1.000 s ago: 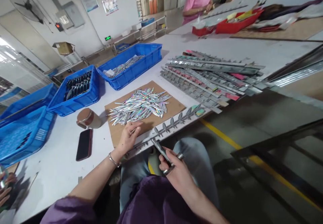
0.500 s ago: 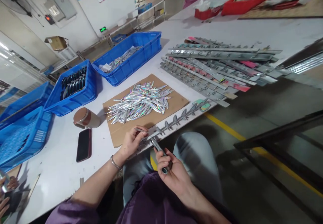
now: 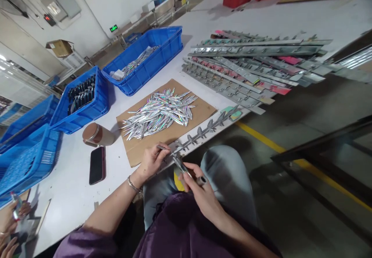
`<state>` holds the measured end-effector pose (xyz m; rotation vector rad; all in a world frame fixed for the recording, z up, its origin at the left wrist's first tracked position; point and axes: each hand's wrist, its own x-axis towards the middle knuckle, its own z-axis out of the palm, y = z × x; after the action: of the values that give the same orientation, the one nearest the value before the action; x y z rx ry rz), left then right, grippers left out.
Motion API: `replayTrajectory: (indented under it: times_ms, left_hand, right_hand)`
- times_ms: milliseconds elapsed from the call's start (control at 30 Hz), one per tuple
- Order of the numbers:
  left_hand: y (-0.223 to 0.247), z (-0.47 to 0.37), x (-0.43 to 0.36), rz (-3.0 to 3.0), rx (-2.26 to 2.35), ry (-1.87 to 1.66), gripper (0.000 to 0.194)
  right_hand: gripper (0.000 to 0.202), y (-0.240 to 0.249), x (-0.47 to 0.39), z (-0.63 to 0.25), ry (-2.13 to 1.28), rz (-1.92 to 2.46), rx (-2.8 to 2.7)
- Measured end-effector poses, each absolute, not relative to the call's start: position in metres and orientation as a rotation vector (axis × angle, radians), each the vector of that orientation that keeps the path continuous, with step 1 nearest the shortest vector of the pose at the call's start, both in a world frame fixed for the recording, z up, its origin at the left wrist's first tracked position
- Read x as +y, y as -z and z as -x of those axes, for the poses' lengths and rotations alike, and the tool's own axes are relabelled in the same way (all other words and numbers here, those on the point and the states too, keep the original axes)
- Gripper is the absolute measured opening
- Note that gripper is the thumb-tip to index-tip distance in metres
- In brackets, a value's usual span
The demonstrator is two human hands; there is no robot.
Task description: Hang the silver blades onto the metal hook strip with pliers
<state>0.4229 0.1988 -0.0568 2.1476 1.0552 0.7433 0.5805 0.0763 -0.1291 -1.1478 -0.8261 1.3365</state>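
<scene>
My left hand point(image 3: 151, 160) is at the table's front edge, thumb and fingers pinched on a slim silver piece point(image 3: 162, 147) seen nearly edge-on. In my right hand point(image 3: 198, 183) are metal pliers point(image 3: 181, 166) with tube-like handle ends. Their jaws meet the near end of a metal strip with clips point(image 3: 200, 135), close to my left fingertips; whether they grip a clip I cannot tell. Small grey pieces stand along that strip. Just beyond my left hand, a heap of shiny, slender fish-shaped pieces point(image 3: 159, 112) lies on a cardboard sheet point(image 3: 132, 151).
Blue crates point(image 3: 155, 70) line the table's far left side. A brown cup point(image 3: 97, 134) and a phone point(image 3: 97, 165) lie left of the cardboard. More clip strips point(image 3: 232, 66) are stacked at right. Another person's hands point(image 3: 14, 215) work at lower left.
My right hand has turned on the pliers, their handle ends swinging right and up. The left hand keeps its pinch beside the strip. The whole view has shifted slightly.
</scene>
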Motion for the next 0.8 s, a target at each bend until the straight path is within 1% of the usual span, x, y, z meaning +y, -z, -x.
replayTrajectory:
  times_ms: [67,167,233,300,367,433,467,500,567,600,667,700,767,800]
  left_hand:
    - [0.054,-0.424,0.202,-2.223,1.011,-0.730,0.031]
    - [0.045,-0.427,0.207,-2.336,0.935,-0.644,0.031]
    - [0.038,-0.431,0.208,-2.388,0.916,-0.566,0.028]
    - [0.032,-0.435,0.208,-2.428,0.919,-0.504,0.024]
    - [0.028,-0.438,0.207,-2.461,0.931,-0.463,0.021]
    - [0.028,-0.439,0.206,-2.474,0.962,-0.443,0.019]
    - [0.029,-0.439,0.206,-2.469,0.978,-0.442,0.019]
    - [0.030,-0.439,0.205,-2.458,0.990,-0.448,0.019]
    - [0.034,-0.438,0.205,-2.428,0.996,-0.486,0.022]
    - [0.037,-0.437,0.204,-2.415,0.996,-0.518,0.023]
    - [0.043,-0.436,0.202,-2.405,0.998,-0.601,0.024]
    - [0.047,-0.436,0.201,-2.407,1.003,-0.642,0.024]
    - [0.053,-0.435,0.200,-2.419,1.010,-0.709,0.023]
    - [0.056,-0.435,0.199,-2.426,1.009,-0.733,0.023]
  right_hand:
    - [0.036,0.126,0.074,-0.580,-1.497,1.018,-0.602]
    - [0.037,0.128,0.075,-0.582,-1.463,1.050,-0.650]
    - [0.034,0.132,0.078,-0.583,-1.270,1.204,-0.897]
    - [0.031,0.137,0.081,-0.583,-0.968,1.373,-1.223]
    - [0.033,0.139,0.083,-0.582,-0.665,1.500,-1.510]
    - [0.033,0.136,0.085,-0.581,-0.522,1.557,-1.630]
    - [0.032,0.134,0.086,-0.580,-0.547,1.550,-1.598]
    - [0.030,0.131,0.087,-0.580,-0.648,1.516,-1.493]
    - [0.024,0.125,0.090,-0.579,-0.934,1.396,-1.190]
    - [0.027,0.123,0.092,-0.580,-1.072,1.326,-1.046]
    - [0.040,0.123,0.094,-0.580,-1.326,1.174,-0.816]
    - [0.043,0.124,0.094,-0.581,-1.411,1.109,-0.737]
    - [0.039,0.127,0.092,-0.585,-1.443,1.056,-0.671]
    - [0.036,0.129,0.091,-0.587,-1.367,1.094,-0.735]
